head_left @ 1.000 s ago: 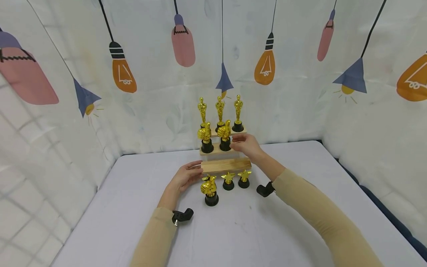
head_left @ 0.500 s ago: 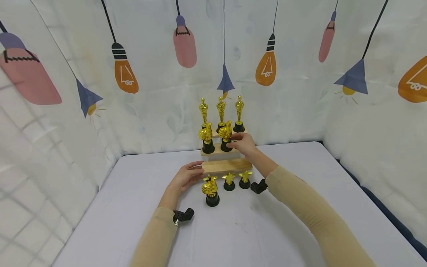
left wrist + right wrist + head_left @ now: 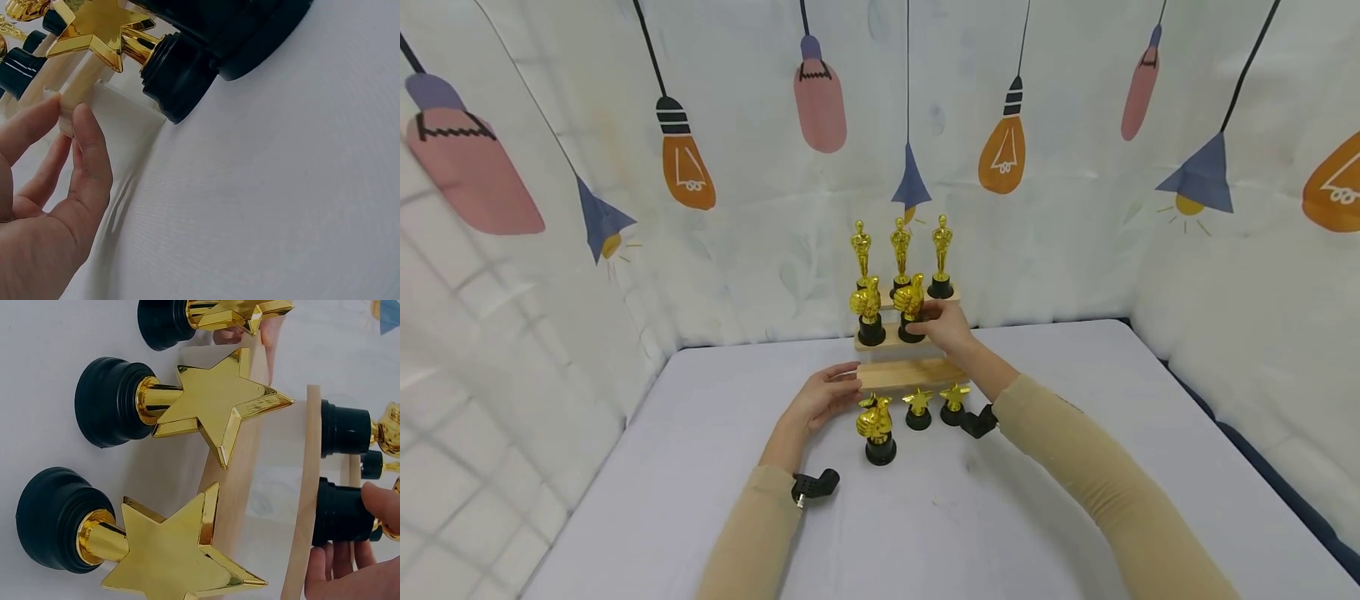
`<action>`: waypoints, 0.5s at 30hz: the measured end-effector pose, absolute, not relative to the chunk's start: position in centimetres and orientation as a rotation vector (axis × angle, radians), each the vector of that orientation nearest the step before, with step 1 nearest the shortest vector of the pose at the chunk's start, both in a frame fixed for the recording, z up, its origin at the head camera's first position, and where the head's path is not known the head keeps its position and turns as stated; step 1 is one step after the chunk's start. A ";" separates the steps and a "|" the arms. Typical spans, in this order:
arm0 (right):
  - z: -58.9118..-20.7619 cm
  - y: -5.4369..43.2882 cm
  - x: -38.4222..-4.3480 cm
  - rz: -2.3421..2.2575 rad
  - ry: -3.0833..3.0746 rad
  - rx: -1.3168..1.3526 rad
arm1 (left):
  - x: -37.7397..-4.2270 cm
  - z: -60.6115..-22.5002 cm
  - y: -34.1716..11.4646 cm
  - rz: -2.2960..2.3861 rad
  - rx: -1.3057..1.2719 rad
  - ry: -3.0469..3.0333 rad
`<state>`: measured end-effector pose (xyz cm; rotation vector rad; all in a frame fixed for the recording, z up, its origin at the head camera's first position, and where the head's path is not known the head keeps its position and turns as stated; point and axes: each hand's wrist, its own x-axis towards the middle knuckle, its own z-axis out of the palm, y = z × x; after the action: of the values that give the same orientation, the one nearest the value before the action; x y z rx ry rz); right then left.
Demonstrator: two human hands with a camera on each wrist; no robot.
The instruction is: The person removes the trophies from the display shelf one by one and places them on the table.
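Observation:
A stepped wooden rack point(image 3: 913, 372) stands at the back of the table. My left hand point(image 3: 827, 396) pinches the left end of its lowest wooden step point(image 3: 81, 81) between thumb and fingers. My right hand point(image 3: 949, 327) holds the black base of the right-hand gold thumbs-up trophy point(image 3: 909, 297) on the middle step; in the right wrist view the thumb lies on that base point(image 3: 344, 512) and the fingers curl beneath. A second thumbs-up trophy point(image 3: 868, 302) stands to its left. Gold figure trophies point(image 3: 942, 242) line the top step.
On the white table point(image 3: 925, 525), in front of the rack, stand another thumbs-up trophy point(image 3: 876, 427) and star trophies point(image 3: 215, 403), one partly hidden behind the thumbs-up. A cloth point(image 3: 760, 250) printed with lamps hangs behind the rack.
My right hand has moved left and closed round the base of the right-hand thumbs-up trophy. My left hand keeps its place at the step's end.

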<state>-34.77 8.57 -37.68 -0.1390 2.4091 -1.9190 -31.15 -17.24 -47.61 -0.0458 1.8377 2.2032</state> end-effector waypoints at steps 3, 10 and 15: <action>-37.6 8.6 -34.6 -1.917 2.410 -0.146 | -31.1 -47.6 -17.2 2.200 -0.052 1.837; -37.6 8.6 -34.4 -1.918 2.412 -0.167 | -31.0 -47.6 -17.2 2.204 -0.031 1.837; -37.6 8.8 -34.2 -1.904 2.412 -0.156 | -31.1 -47.5 -17.2 2.211 -0.047 1.815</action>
<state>-34.22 8.81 -37.58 -0.1565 2.4116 -1.9043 -31.12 -17.22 -47.55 -0.0472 1.8145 2.2109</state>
